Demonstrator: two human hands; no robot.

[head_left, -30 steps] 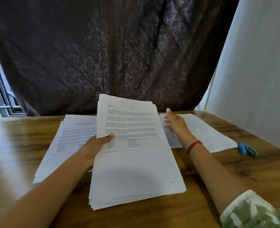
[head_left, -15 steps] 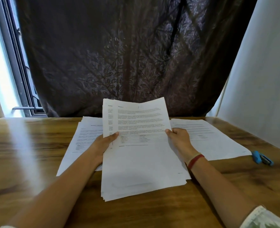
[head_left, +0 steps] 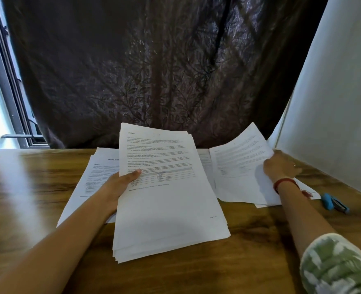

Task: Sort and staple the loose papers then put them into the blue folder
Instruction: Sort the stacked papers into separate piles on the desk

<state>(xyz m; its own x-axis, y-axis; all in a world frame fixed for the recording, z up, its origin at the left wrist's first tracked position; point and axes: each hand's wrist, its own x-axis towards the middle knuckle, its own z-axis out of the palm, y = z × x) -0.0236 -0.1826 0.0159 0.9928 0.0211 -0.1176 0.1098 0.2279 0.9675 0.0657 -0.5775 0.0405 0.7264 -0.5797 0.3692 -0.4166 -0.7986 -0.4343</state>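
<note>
The thick stack (head_left: 166, 198) of white printed pages, top one headed "Section" with a small table on it, is pinched at its left edge by the left fingers (head_left: 135, 173), far end tilted up. A single sheet (head_left: 239, 164) bows upward from the right fingers (head_left: 269, 166), which grip its right edge, and the right pile (head_left: 204, 164) lies flat just beneath them. The left pile (head_left: 94, 177) lies flat just left of the left fingers, and the small blue stapler (head_left: 334, 203) sits a bit right of the right fingers, nearer the body.
</note>
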